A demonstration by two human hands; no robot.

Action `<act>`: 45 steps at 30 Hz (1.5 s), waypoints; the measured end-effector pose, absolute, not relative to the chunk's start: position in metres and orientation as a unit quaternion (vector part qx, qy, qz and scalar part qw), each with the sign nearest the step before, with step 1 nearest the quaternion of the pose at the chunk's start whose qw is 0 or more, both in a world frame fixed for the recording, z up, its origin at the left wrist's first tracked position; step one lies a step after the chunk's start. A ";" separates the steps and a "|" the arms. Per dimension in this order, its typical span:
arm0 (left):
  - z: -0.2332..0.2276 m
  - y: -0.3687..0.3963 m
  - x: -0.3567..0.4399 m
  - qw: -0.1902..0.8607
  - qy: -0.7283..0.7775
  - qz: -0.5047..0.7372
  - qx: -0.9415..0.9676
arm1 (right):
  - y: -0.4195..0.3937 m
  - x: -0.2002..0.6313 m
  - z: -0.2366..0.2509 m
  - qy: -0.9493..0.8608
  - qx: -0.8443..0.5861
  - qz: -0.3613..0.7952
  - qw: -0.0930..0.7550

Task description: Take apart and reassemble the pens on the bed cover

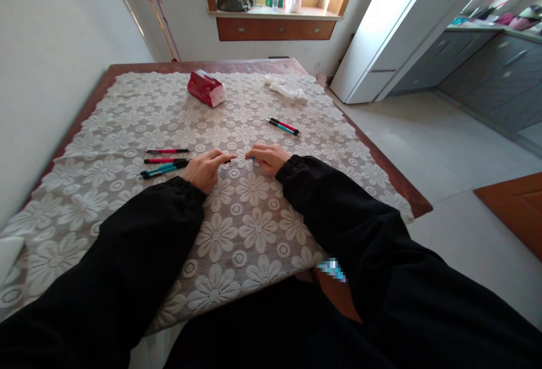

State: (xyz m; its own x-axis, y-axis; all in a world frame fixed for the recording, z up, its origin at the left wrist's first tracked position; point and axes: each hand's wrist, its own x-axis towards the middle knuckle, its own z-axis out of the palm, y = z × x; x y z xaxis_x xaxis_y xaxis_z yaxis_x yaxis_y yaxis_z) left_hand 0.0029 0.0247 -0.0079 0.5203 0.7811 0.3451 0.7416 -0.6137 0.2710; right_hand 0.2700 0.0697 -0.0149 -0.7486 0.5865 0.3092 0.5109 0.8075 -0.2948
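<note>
Black sleeves are reaching over the lace tablecloth [249, 228]; the left hand [206, 169] and right hand [268, 158] are meeting over a teal pen [240, 159], fingers pinched narrow on its two ends, seemingly to pull or twist it; to the left four pens [164, 161] are lying side by side, as if sorted; farther off two pens [283, 126] are waiting, then a red packet [206, 88] and a crumpled tissue [288, 88].

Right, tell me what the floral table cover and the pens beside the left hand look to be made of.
White floral table cover: apparently lace or crochet fabric, matte, with openwork holes showing the brown tabletop beneath. Red and teal pens left of the left hand: probably plastic, smooth and slightly glossy, with black tips.
</note>
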 end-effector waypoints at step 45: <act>-0.010 0.026 0.007 0.083 0.430 0.230 0.869 | 0.073 0.268 -0.015 -0.920 -0.332 0.048 0.203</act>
